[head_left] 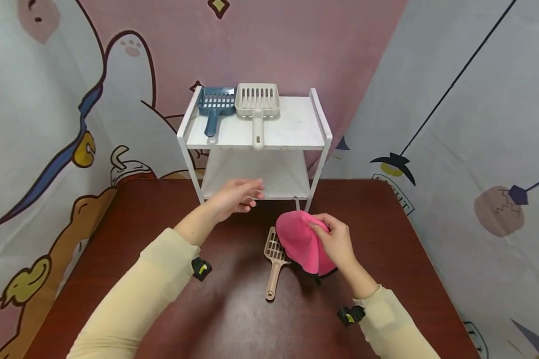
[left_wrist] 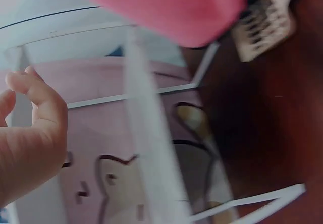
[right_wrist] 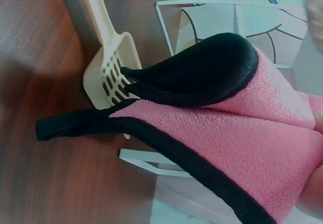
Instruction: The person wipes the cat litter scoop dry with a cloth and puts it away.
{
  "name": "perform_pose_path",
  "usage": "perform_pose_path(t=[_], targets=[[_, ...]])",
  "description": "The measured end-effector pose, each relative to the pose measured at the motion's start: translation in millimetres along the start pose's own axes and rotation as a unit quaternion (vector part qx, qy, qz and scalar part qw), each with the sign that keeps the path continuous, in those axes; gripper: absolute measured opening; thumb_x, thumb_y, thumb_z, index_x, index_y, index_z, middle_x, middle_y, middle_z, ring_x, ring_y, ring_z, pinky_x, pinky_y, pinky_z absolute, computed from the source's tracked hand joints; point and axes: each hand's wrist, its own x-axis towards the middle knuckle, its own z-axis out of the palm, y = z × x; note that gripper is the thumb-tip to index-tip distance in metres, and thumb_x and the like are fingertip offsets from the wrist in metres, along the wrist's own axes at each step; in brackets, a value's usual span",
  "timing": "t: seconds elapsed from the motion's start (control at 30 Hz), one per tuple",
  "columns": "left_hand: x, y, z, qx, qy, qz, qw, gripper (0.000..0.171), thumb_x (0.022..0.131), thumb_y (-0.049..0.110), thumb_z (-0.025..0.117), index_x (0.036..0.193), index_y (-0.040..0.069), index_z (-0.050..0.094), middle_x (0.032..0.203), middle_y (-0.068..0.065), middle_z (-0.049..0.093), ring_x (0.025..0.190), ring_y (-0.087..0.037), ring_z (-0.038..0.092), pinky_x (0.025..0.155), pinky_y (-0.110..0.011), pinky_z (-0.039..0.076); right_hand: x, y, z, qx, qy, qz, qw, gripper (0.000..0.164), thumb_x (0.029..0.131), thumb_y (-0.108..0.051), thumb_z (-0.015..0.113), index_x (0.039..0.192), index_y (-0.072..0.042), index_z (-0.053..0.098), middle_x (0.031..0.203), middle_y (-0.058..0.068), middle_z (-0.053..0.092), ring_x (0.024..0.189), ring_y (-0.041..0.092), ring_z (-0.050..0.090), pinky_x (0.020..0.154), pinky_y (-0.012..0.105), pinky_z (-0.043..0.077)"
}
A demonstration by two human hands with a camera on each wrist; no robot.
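A pink terry cloth [head_left: 296, 237] with black edging and a black loop hangs from my right hand [head_left: 338, 242], which pinches it near its top. In the right wrist view the cloth [right_wrist: 217, 148] is folded, with its black underside [right_wrist: 202, 67] showing. Beside and partly behind it, a beige slotted litter scoop [head_left: 275, 274] lies on the table, handle toward me. My left hand [head_left: 235, 199] hovers in front of the rack's lower shelf with fingers loosely bent and holds nothing. The left wrist view shows that hand [left_wrist: 35, 133] at the frame's left side.
A white two-tier rack [head_left: 292, 129] stands at the back of the dark red-brown table [head_left: 161, 309]. On its top shelf lie a blue litter scoop [head_left: 212, 119] and a white one [head_left: 258, 127]. Cartoon-printed fabric [head_left: 274, 45] surrounds the table.
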Motion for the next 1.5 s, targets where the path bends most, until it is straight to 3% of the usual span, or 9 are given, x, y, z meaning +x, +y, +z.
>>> perform_pose_path(t=[0.3,0.5,0.63,0.8,1.0,1.23,1.5], targets=[[3.8,-66.8,3.8,-0.005,-0.010,-0.054,0.9985,0.042,0.096,0.030,0.050,0.120,-0.004,0.053,0.079,0.005,0.060,0.058,-0.002,0.050,0.054,-0.015,0.044,1.7,-5.7,-16.6,-0.017,0.020,0.002,1.000,0.012,0.083,-0.008,0.069,0.093,-0.001,0.070,0.082,0.016,0.068,0.060,0.001,0.052,0.056,0.012,0.045],[5.7,-95.9,2.7,-0.018,-0.010,-0.083,0.9963,0.043,0.096,0.030,0.051,0.121,-0.005,0.053,0.079,0.004,0.061,0.056,-0.001,0.050,0.052,-0.014,0.044,-3.3,-20.8,-26.0,-0.022,0.019,0.015,0.999,0.013,0.084,-0.003,0.067,0.095,0.004,0.068,0.082,0.020,0.067,0.060,0.005,0.052,0.055,0.011,0.044],[8.6,-114.8,0.3,-0.026,-0.015,-0.087,0.9957,0.044,0.095,0.029,0.052,0.122,-0.006,0.052,0.079,0.003,0.062,0.056,0.000,0.050,0.051,-0.013,0.045,-7.0,-38.1,-32.1,-0.036,0.022,0.013,0.999,0.013,0.084,0.000,0.065,0.095,0.008,0.067,0.081,0.023,0.066,0.059,0.006,0.052,0.056,0.011,0.045],[13.1,-139.6,1.4,-0.026,-0.027,-0.092,0.9951,0.043,0.094,0.029,0.054,0.120,-0.006,0.052,0.081,0.002,0.063,0.058,-0.001,0.052,0.054,-0.015,0.047,-7.8,-43.3,-36.9,-0.047,0.030,0.015,0.998,0.012,0.084,0.000,0.065,0.094,0.008,0.067,0.081,0.024,0.066,0.059,0.003,0.052,0.056,0.010,0.045],[16.4,-163.3,10.1,-0.023,-0.025,-0.107,0.9937,0.044,0.093,0.027,0.055,0.120,-0.007,0.050,0.081,0.002,0.063,0.059,-0.002,0.053,0.056,-0.016,0.049,-6.9,-34.3,-39.8,-0.054,0.041,0.009,0.998,0.012,0.083,0.000,0.066,0.093,0.007,0.068,0.078,0.022,0.066,0.058,0.000,0.047,0.053,0.011,0.041],[17.6,-186.6,24.6,-0.026,-0.016,-0.131,0.9909,0.043,0.093,0.025,0.056,0.118,-0.009,0.051,0.089,-0.008,0.065,0.063,-0.007,0.056,0.062,-0.023,0.055,-4.8,2.9,-42.3,-0.057,0.036,0.025,0.997,0.014,0.085,-0.010,0.067,0.096,-0.001,0.070,0.079,0.016,0.067,0.057,0.002,0.049,0.051,0.014,0.043],[18.1,-205.0,37.8,-0.033,-0.017,-0.141,0.9893,0.040,0.093,0.023,0.056,0.115,-0.009,0.051,0.096,-0.018,0.066,0.067,-0.014,0.062,0.067,-0.034,0.057,-6.8,8.9,-41.2,-0.055,0.033,0.021,0.998,0.013,0.086,-0.010,0.067,0.096,-0.003,0.069,0.081,0.014,0.068,0.058,0.003,0.052,0.052,0.015,0.045]])
